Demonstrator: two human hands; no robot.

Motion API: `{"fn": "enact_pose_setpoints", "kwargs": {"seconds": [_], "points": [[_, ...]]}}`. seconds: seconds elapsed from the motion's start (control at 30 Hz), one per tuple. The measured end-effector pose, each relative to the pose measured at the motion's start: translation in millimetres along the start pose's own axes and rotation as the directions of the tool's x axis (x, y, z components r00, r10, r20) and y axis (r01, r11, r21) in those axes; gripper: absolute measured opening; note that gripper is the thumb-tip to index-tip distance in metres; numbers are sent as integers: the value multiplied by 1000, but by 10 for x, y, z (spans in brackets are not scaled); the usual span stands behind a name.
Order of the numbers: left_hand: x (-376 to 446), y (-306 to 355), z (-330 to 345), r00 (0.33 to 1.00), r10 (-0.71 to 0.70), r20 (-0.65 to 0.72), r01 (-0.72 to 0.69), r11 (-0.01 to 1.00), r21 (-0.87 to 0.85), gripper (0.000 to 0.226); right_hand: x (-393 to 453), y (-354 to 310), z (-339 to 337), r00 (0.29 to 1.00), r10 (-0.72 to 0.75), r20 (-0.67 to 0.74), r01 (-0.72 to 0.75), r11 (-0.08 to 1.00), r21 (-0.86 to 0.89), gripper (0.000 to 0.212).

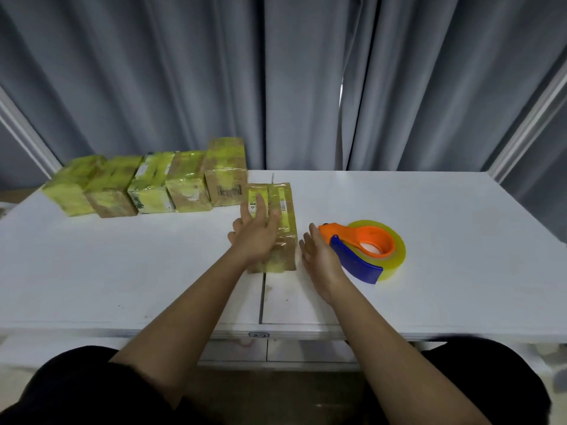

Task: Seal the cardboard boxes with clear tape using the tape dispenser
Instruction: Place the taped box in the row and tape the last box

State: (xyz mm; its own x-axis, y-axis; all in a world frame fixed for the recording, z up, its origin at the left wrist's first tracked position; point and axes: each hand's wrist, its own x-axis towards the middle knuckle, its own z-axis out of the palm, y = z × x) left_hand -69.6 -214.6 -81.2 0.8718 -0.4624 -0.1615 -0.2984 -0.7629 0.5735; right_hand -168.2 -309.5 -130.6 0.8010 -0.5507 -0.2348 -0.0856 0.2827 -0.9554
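A long cardboard box [283, 207] wrapped in yellowish clear tape lies in the middle of the white table [122, 271]. My left hand [256, 233] rests flat on its top and left side, fingers straight. My right hand [319, 256] hovers open just right of the box, between it and the tape dispenser [359, 253], holding nothing. The dispenser has an orange frame, a blue handle and a roll of yellowish clear tape, and lies on its side on the table.
Several taped cardboard boxes [147, 185] stand in a row at the table's back left. Grey curtains [276, 72] hang behind the table. A seam [262, 299] runs down the tabletop toward the near edge.
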Motion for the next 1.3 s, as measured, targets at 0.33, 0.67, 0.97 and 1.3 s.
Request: {"fn": "enact_pose_setpoints", "kwargs": {"seconds": [0.33,0.67,0.97,1.3], "points": [[-394,-549,161,904,-89,-419,-217,748,-628,27,-40,190,221,939,-314,-141,301,948,-104,17],[-258,-630,421,817,-122,-564,-284,766,-577,36,-33,556,321,804,-583,-117,514,779,-359,25],[126,-807,157,872,154,-465,-353,856,-378,33,331,-114,-23,568,-581,583,712,-8,-702,45],[-245,-531,610,840,136,-525,-333,893,-302,60,456,110,65,591,-592,548,714,67,-697,53]]}}
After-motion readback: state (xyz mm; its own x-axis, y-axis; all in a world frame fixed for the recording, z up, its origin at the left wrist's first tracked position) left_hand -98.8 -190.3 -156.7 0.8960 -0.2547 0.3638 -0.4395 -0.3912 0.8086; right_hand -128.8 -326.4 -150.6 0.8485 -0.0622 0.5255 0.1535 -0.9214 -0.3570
